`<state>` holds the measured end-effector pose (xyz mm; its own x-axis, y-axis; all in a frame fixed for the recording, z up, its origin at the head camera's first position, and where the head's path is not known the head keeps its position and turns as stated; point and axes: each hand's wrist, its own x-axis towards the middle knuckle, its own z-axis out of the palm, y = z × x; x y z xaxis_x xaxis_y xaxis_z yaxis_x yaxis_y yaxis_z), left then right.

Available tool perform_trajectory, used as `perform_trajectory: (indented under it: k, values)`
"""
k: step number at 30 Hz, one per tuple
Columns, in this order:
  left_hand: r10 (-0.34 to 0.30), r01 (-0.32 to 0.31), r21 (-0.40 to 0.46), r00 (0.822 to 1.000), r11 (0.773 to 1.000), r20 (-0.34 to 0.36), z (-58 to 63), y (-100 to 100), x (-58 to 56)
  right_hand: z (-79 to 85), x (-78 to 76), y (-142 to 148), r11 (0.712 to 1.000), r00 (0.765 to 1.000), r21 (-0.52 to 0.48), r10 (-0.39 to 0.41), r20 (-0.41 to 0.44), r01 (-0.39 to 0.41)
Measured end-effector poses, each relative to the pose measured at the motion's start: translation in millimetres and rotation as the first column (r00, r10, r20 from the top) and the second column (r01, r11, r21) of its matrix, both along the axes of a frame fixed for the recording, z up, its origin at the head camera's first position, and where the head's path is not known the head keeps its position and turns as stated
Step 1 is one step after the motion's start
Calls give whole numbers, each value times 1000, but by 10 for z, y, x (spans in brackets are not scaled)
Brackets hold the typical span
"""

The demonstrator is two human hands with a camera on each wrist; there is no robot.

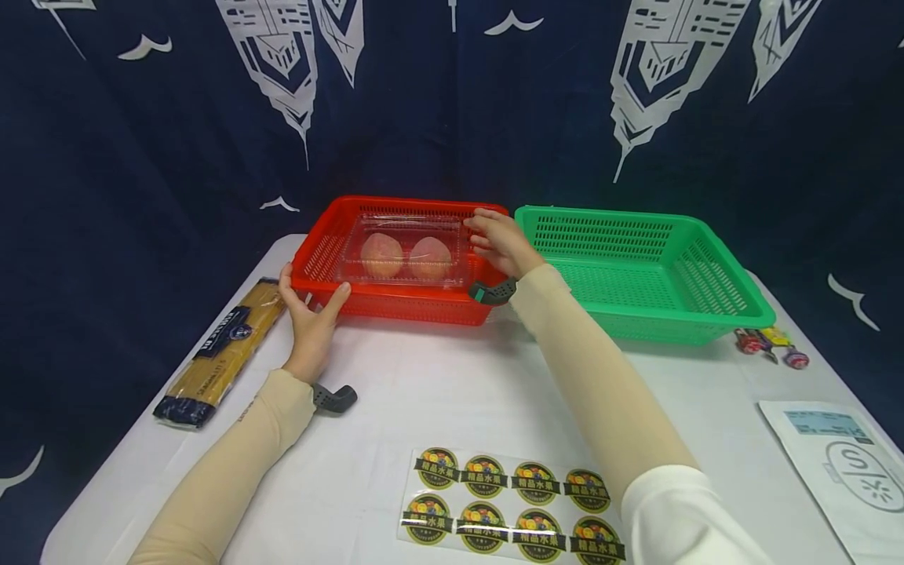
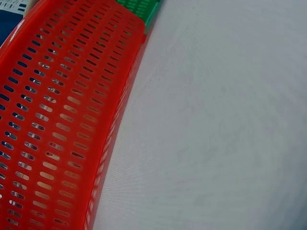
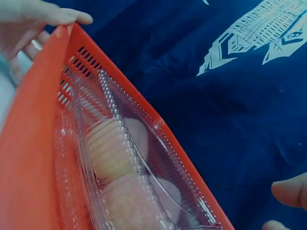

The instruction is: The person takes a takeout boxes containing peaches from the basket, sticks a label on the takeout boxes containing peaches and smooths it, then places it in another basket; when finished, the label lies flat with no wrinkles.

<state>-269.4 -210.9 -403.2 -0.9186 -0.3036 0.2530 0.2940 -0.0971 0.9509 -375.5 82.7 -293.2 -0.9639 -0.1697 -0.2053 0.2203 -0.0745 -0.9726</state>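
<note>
A clear lidded plastic box (image 1: 406, 271) with two peaches (image 1: 382, 256) inside sits in the red basket (image 1: 417, 306). My left hand (image 1: 311, 333) is at the basket's near left corner, thumb and fingers spread apart. In the right wrist view, a finger of the left hand (image 3: 45, 14) lies at the corner of the rim. Over the basket's right end, beside the box, my right hand (image 1: 501, 242) hovers with loosely bent fingers and holds nothing. Only the red basket's perforated wall (image 2: 67, 115) shows in the left wrist view, without the left hand.
To the right stands a green basket (image 1: 636, 314). A pack of noodles (image 1: 226, 349) lies left of the red basket. Round fruit stickers on a sheet (image 1: 508, 502) lie in front. At the right are wrapped lollipops (image 1: 796, 359) and a white packet (image 1: 840, 471). A dark blue curtain (image 1: 452, 118) hangs behind.
</note>
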Motion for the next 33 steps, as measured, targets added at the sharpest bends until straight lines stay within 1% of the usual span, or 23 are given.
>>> perform_trajectory:
  k: [4,7,9,12,15,16,18,23,25,27,29,33]
  values:
    - [-1,1,-1,1000,1000,1,2,0,6,-27,-48,-71,999,999,34,-13,53,11]
    - [-3,3,2,1000,1000,-1,7,0,13,-56,-76,-113,999,996,42,-29,84,25]
    - [-4,4,8,1000,1000,-3,10,0,17,-73,-94,-133,998,994,60,-25,102,19]
    - [-7,7,9,1000,1000,-5,17,-1,22,-98,-120,-150,995,993,101,-6,118,-6]
    - [-9,9,7,1000,1000,3,24,-4,26,-113,-143,-158,984,992,167,37,124,-58]
    - [-9,9,6,1000,1000,5,27,-5,27,-116,-148,-162,977,991,196,59,121,-82]
    - [-9,9,5,1000,1000,10,30,-6,28,-119,-158,-168,953,987,268,113,118,-141]
    - [-7,7,9,1000,1000,15,24,-7,24,-125,-176,-171,858,966,444,224,127,-258]
    - [-5,5,10,1000,1000,16,19,-6,20,-132,-182,-170,838,960,468,241,143,-281]
    - [-7,6,14,1000,1000,13,16,-3,17,-141,-188,-171,826,955,479,253,157,-298]
    - [-6,6,14,1000,1000,15,15,0,15,-152,-192,-172,822,953,482,253,167,-303]
    - [-5,5,9,1000,1000,13,12,0,11,-173,-191,-172,826,957,484,232,175,-288]
